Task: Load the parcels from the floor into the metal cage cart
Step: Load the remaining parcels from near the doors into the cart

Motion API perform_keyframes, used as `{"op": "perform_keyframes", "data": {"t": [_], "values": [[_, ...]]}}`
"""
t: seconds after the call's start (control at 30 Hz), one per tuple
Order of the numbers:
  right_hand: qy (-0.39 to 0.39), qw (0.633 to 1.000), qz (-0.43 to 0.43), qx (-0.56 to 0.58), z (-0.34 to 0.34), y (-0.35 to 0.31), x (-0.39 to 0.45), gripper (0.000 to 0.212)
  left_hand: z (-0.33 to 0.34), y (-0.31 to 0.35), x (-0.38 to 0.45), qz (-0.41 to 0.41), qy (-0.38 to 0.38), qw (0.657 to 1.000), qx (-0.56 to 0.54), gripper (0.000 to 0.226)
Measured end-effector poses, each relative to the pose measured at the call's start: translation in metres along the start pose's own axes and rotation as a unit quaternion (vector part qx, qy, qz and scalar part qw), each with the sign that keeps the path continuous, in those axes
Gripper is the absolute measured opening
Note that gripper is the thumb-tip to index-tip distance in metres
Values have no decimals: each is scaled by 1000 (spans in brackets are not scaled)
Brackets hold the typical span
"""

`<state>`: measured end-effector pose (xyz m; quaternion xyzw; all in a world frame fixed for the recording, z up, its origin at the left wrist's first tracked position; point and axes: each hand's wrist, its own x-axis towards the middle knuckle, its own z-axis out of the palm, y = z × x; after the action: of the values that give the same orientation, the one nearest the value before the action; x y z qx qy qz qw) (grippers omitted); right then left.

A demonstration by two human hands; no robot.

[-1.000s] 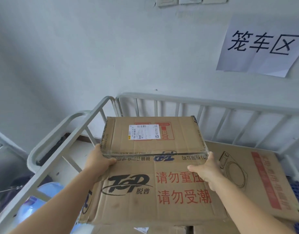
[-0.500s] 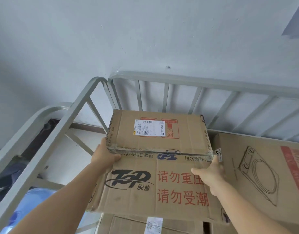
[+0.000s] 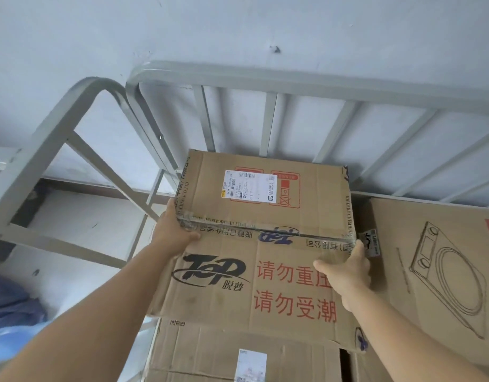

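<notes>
body: two bare forearms | sleeves: none in view | left grip [image 3: 173,234], right grip [image 3: 348,274]: ungloved

A brown cardboard parcel [image 3: 265,194], printed with a black "TOP" logo and red Chinese characters, is held level inside the grey metal cage cart [image 3: 293,86]; a white shipping label [image 3: 250,186] is stuck on its top face; it is set over a lower carton [image 3: 210,351] and just beside a large carton [image 3: 436,271] marked with a line drawing; the cart's barred back rail is seen behind it.
</notes>
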<state>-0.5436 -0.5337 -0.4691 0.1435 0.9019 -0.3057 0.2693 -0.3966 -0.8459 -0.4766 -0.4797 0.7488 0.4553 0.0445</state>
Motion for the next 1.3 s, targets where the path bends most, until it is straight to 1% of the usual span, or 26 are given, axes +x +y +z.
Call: {"op": "perform_keyframes", "data": {"t": [0.1,0.2,0.3,0.4,0.47,0.6,0.83,1.0,1.17,1.3], "values": [[5,1000,1,-13,6,-1,4,117,0,-10,10,-9,-1,1000,-10,115],[-1,1000,0,-26,4,-3,5,117,1,-10,10,-2,7,1000,12,116],[-13,999,4,-42,-1,-6,0,118,5,2,-5,11,42,995,90,114],[-15,997,-10,-77,-8,-11,-12,116,6,10,-25,8,57,983,174,103],[-16,992,-40,-121,-14,-15,-27,113,3,12,-42,9,47,975,215,100],[-11,968,-140,-210,-30,-20,-65,106,-6,16,-85,43,28,963,266,94],[-27,900,-317,-297,-59,-25,-138,99,-32,36,-184,103,52,941,319,89],[-44,840,-428,-331,-83,-24,-192,96,-48,50,-271,126,105,929,332,80],[-70,776,-512,-362,-107,-10,-241,93,-52,45,-357,102,150,925,333,79],[-98,731,-572,-358,-121,4,-282,94,-53,34,-430,58,197,931,301,78]]}}
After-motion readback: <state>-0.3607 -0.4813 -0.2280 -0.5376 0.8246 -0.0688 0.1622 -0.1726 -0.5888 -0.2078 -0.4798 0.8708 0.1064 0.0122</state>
